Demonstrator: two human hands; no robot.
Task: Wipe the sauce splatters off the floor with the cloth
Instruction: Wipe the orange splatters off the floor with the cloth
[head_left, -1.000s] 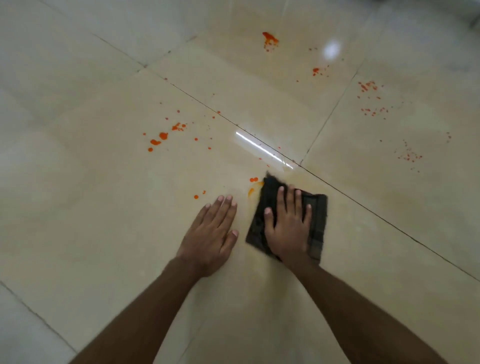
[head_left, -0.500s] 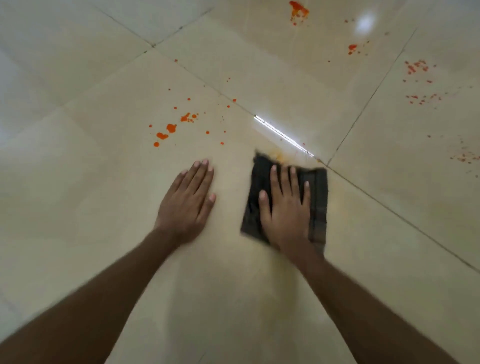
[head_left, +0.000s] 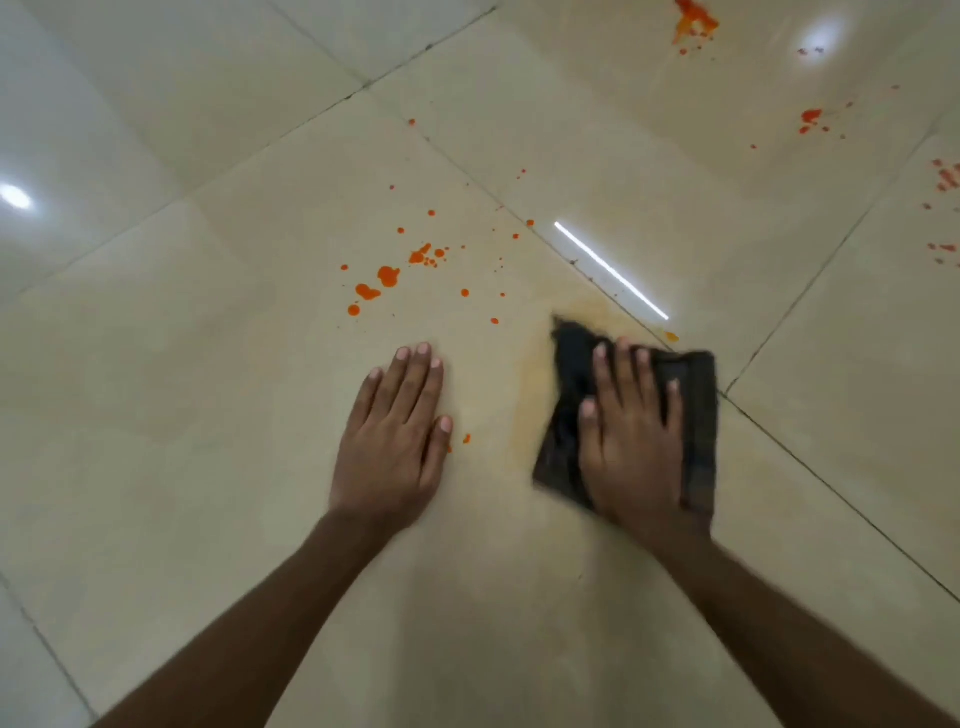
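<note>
1. Right hand (head_left: 631, 447): fingers (head_left: 623, 374) straight, slightly spread, pressed flat on top of the dark cloth (head_left: 702, 410). Thumb also lies on the cloth. Nothing is gripped.
2. Left hand (head_left: 395, 447): fingers (head_left: 410, 384) straight and close together, palm flat on the bare floor (head_left: 208, 374). It holds nothing.
3. The cloth is folded, roughly square, and flat on the floor right of centre, under the right hand. Its far left corner is blurred. Its right edge lies just beside a grout line (head_left: 810, 467).
4. A pale yellow-orange smear (head_left: 530, 395) is on the tile along the cloth's left and far sides.
5. A small orange drop (head_left: 466, 439) sits just beside the left thumb, between the hands. A second drop (head_left: 671, 336) is at the cloth's far right corner.
6. The main cluster of sauce splatters (head_left: 387, 275) lies beyond the left hand, apart from both hands and the cloth.
7. Further splatters are on the far right tiles, well apart from the cloth.
8. The floor is glossy cream tile. A bright strip reflection (head_left: 610, 270) lies just beyond the cloth.
</note>
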